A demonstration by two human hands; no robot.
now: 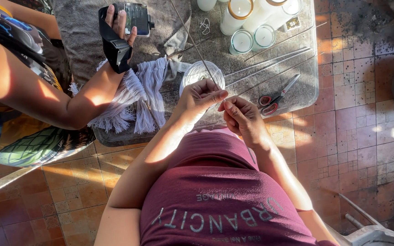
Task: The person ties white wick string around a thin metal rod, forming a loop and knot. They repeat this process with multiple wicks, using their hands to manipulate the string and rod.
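My left hand (200, 97) and my right hand (241, 117) meet fingertip to fingertip above the front edge of the stone-patterned table (270, 68). Both pinch a thin wick string (196, 45) that runs up and away across the table. Just behind my left hand stands a clear glass jar (197, 73). Red-handled scissors (274, 99) lie to the right of my right hand.
Several white candles in glass jars (251, 27) stand at the table's far side. Thin wicks (274, 59) lie across the top. A pale fringed cloth (137, 91) lies left. Another person's hand (121, 27) holds a phone (137, 18). Tiled floor surrounds.
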